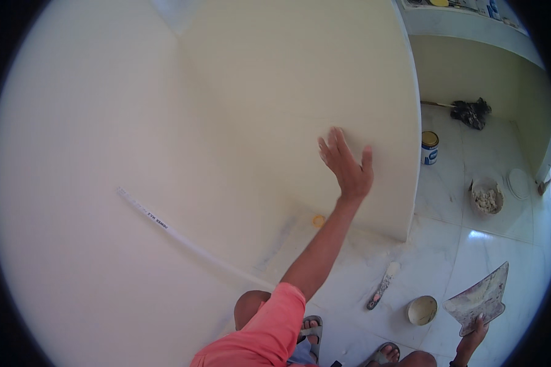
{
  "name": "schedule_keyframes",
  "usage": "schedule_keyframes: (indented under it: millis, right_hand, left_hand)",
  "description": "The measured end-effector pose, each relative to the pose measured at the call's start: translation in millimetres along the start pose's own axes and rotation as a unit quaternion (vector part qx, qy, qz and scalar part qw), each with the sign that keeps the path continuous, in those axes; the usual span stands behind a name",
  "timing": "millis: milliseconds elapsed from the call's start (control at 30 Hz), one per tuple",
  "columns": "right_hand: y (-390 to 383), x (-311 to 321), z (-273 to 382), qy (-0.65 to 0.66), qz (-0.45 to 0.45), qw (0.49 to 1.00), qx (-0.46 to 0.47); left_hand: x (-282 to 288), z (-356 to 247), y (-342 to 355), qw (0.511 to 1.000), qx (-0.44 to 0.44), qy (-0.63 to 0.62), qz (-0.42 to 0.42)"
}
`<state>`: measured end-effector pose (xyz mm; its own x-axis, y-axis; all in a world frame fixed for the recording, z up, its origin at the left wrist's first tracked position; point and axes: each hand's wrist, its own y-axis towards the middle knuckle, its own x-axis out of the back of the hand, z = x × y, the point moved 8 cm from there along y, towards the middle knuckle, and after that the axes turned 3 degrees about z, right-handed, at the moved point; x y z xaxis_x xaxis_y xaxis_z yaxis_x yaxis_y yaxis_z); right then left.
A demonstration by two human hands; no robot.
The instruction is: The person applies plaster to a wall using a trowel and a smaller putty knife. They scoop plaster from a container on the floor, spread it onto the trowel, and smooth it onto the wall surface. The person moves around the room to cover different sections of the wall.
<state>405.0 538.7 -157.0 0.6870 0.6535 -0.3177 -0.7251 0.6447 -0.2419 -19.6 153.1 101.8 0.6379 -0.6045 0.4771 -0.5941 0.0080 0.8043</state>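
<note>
1. The cream wall (pixel 288 92) is rising in front of the person.
2. The pale tiled floor (pixel 434 254) is spreading out below and to the right.
3. The right hand (pixel 475 332) is gripping a smeared plate (pixel 479 296) above the floor.
4. The left hand (pixel 351 175) is spreading its fingers wide at the wall; contact is staying unclear.
5. A bucket (pixel 487 197) is holding white paste.
6. A bowl (pixel 422 310) is sitting near the plate.
7. A putty knife (pixel 384 286) is lying beside the bowl.

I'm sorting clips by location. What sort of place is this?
Probably a room having its walls finished: a putty knife and a tub of lumpy, whitish paste are on the tiled floor, and the right hand holds a smeared flat plate.
</note>
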Motion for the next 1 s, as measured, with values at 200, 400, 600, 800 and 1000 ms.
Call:
schedule_keyframes:
  millis: [200,400,600,800,1000]
  right_hand:
    - [8.7,-44.2,-13.1,0.160,0.007,0.984,0.085]
    - [27.3,-113.0,-30.1,0.178,0.028,0.983,0.046]
    - [10.2,-202.3,7.6,0.235,0.036,0.970,0.044]
    - [-0.7,-230.5,11.9,0.205,0.093,0.974,0.037]
    - [0.4,-241.4,28.9,-0.127,0.106,0.983,0.073]
  left_hand:
    - [-14.2,-33.0,-151.7,0.974,0.070,-0.194,0.095]
    - [-66.8,-97.0,-320.7,0.759,0.217,-0.456,0.412]
    - [-52.1,-143.9,-317.4,0.569,0.280,-0.631,0.446]
    - [-46.7,-152.5,-280.3,0.547,0.331,-0.593,0.490]
    - [-52.4,-80.4,-222.4,0.621,0.369,-0.548,0.422]
